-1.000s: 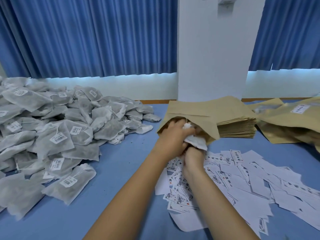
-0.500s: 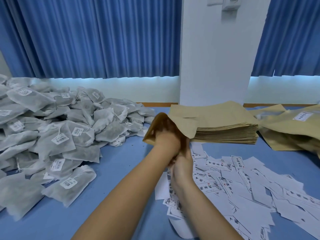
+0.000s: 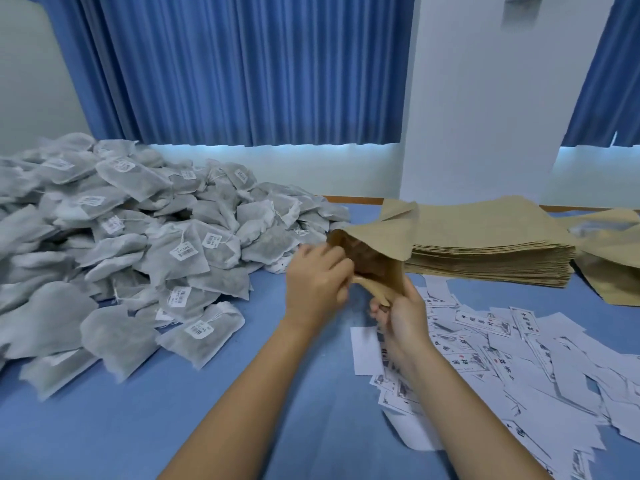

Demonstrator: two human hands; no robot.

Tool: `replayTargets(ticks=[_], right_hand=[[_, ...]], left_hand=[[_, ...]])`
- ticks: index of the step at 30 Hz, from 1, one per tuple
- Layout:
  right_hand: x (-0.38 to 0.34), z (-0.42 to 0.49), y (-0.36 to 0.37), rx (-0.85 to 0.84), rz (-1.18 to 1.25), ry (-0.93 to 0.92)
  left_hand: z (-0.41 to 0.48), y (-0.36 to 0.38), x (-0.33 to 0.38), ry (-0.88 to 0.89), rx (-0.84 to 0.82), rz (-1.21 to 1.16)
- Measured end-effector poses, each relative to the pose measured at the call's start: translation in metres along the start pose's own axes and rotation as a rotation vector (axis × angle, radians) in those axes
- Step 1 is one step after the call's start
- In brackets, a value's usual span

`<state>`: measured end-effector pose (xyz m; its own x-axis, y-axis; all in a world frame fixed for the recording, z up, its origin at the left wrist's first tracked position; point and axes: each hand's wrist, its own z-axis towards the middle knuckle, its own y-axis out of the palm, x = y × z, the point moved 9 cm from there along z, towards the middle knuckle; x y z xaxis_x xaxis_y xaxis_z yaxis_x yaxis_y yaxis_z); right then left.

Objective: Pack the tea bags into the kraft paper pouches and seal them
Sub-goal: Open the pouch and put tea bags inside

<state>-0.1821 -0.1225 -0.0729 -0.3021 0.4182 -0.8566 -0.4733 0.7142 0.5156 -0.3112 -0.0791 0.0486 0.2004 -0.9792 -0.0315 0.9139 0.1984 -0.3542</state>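
We see tea bag pile [image 3: 138,244] far left of pouch stack [image 3: 485,247]. Held pouch [image 3: 381,242] at stack's left end, mouth toward us, long axis pointing away. Nearer pile, left hand [image 3: 317,285] curls on rim; right hand [image 3: 401,317] pinches lower lip. Earlier white bag at mouth: gone from our view.

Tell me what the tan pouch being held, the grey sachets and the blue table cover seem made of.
Tan pouch: matte kraft paper, creased; darker lining inside, material unclear. Grey sachets: thin translucent mesh or non-woven fabric, dark contents showing through. Blue table cover: likely matte cloth, no glare.
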Motion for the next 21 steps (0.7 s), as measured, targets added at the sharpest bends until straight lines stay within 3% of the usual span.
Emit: replayTargets(ticks=[2,4,6,7,10,13,17,21], right_hand=[[0.0,0.0,-0.001,0.006,0.037,0.005],[0.0,0.0,0.0,-0.003,0.069,0.02],[-0.002,-0.002,0.001,-0.006,0.087,0.02],[-0.002,-0.002,0.0,-0.002,0.098,0.024],[-0.003,-0.001,-0.001,0.006,0.152,0.036],[-0.002,0.0,-0.005,0.018,0.179,0.05],[-0.001,0.002,-0.008,0.034,0.243,0.081],[-0.001,0.006,-0.007,0.053,0.278,0.091]], left_hand=[[-0.028,0.002,-0.056,-0.37,-0.065,0.233],[-0.083,0.01,-0.122,-0.844,-0.486,0.574],[-0.136,0.021,-0.156,-1.069,-0.838,0.616],[-0.149,0.024,-0.165,-1.066,-0.899,0.598],[-0.149,0.024,-0.176,-0.977,-0.82,0.57],[-0.144,0.022,-0.184,-1.018,-0.738,0.545],[-0.148,0.027,-0.204,-1.047,-0.838,0.567],[-0.133,0.051,-0.169,-0.784,-0.859,0.513]])
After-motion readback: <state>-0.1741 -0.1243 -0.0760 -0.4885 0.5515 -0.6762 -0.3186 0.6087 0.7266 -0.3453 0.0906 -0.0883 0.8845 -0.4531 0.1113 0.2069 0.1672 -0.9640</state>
